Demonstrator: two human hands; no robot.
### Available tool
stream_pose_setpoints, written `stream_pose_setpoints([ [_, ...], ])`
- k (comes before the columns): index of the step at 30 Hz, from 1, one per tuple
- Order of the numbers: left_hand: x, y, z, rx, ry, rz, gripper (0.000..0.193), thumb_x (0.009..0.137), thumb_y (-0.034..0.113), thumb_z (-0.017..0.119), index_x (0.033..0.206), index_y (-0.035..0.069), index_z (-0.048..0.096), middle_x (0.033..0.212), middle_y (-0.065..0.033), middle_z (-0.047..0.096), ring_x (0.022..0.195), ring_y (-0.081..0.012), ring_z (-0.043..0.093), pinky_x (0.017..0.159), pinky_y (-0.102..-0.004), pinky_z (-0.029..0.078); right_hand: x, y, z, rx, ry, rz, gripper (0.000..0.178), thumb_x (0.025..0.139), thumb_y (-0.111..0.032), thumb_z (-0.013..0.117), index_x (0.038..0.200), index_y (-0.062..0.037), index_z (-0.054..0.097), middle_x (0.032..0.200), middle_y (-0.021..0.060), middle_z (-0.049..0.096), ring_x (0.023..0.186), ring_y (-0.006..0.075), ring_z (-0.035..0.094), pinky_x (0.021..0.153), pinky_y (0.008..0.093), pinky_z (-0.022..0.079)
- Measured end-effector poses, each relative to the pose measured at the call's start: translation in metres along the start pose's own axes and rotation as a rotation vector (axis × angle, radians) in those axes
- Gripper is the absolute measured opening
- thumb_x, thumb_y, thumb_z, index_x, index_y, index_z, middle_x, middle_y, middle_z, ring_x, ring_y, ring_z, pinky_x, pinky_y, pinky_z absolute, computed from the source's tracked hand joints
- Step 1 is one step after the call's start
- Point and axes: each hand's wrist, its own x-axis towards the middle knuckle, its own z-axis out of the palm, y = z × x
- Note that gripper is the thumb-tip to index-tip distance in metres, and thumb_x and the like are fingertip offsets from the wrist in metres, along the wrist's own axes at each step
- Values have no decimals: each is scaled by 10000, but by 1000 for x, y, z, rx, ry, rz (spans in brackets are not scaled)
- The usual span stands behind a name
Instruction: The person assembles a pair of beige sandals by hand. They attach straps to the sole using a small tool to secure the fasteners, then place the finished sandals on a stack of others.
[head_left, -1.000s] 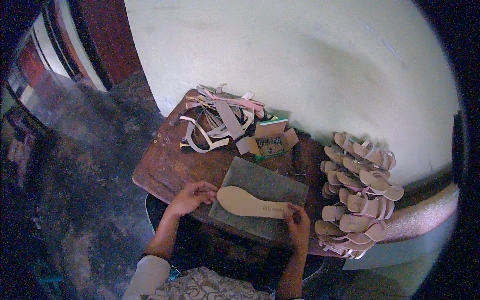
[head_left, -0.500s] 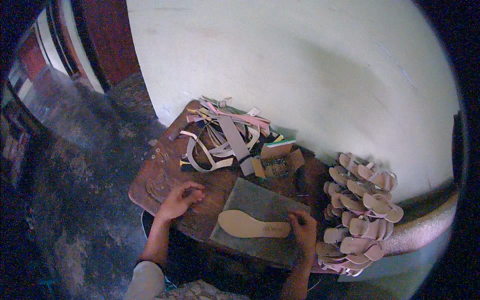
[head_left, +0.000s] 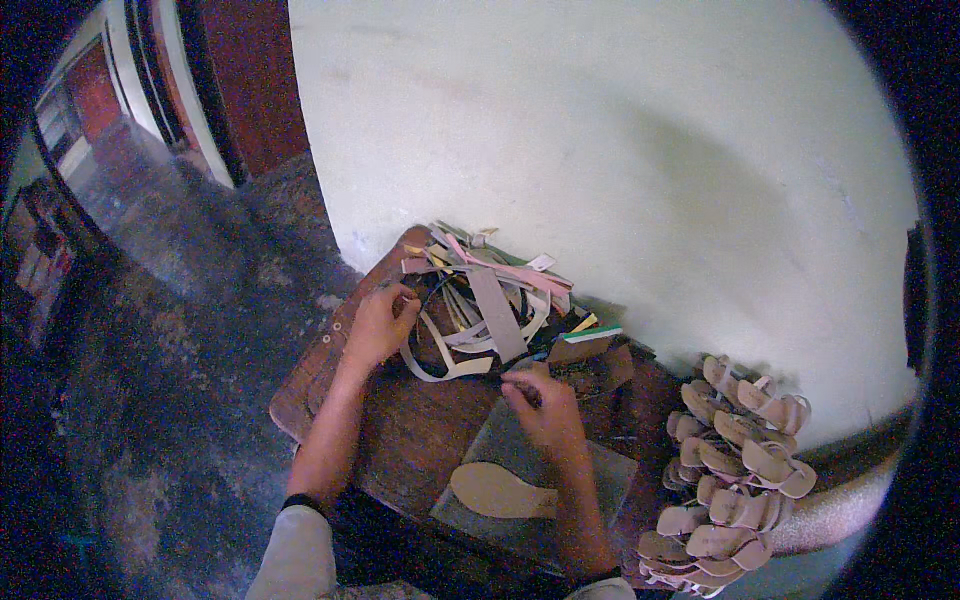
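My left hand (head_left: 378, 325) rests at the left edge of a tangled pile of leather and fabric straps (head_left: 487, 300), its fingers pinching a dark strap end. My right hand (head_left: 540, 405) sits at the near side of the same pile, fingers curled on a thin strap piece. A tan shoe insole (head_left: 498, 491) lies flat on a grey stone slab (head_left: 610, 475) just below my right wrist. All of this is on a small brown wooden table (head_left: 400, 430).
A stack of several beige sandals (head_left: 735, 465) is piled to the right of the table. A white wall (head_left: 600, 150) stands right behind the table. Dark mottled floor (head_left: 200, 330) spreads to the left, with a doorway at upper left.
Both hands left the insole and slab and reached forward to the strap pile. The view tilted up, showing more wall.
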Motion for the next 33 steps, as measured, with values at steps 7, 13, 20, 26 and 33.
stream_pose_setpoints([
  [7, 12, -20, 2, 13, -81, 120, 198, 838, 159, 623, 968, 12, 652, 874, -188, 665, 759, -280, 653, 685, -370, 499, 67, 7, 34, -202, -46, -55, 169, 812, -83, 613, 965, -33, 661, 947, 162, 651, 844, 352, 628, 779, 406, 491],
  [13, 8, -34, 17, -15, -139, 183, 198, 839, 158, 622, 970, 14, 658, 881, -178, 656, 765, -294, 638, 694, -378, 493, 98, 14, 64, -559, -185, -134, 183, 773, -44, 583, 939, -61, 655, 936, 157, 622, 876, 360, 602, 764, 455, 483],
  [20, 4, -24, 13, -12, -186, 150, 192, 845, 146, 615, 982, 21, 665, 902, -168, 663, 853, -284, 641, 746, -369, 491, 102, 26, 60, -292, -166, -107, 115, 808, -68, 588, 916, -57, 624, 902, 148, 630, 832, 341, 617, 729, 416, 490],
  [26, -4, 9, 7, -168, -209, 234, 202, 847, 142, 640, 1011, 26, 661, 909, -133, 656, 817, -229, 628, 737, -333, 488, 106, 10, 35, 178, 94, -211, 117, 852, -86, 612, 943, -20, 579, 902, 108, 652, 780, 230, 626, 703, 333, 498],
  [33, -19, 25, 10, -361, -270, 253, 285, 843, 156, 676, 1109, 64, 628, 924, -59, 592, 787, -169, 564, 684, -305, 465, 90, -51, -8, 649, 108, 14, 187, 871, -76, 615, 1025, -26, 522, 924, 107, 636, 763, 166, 641, 598, 265, 521],
])
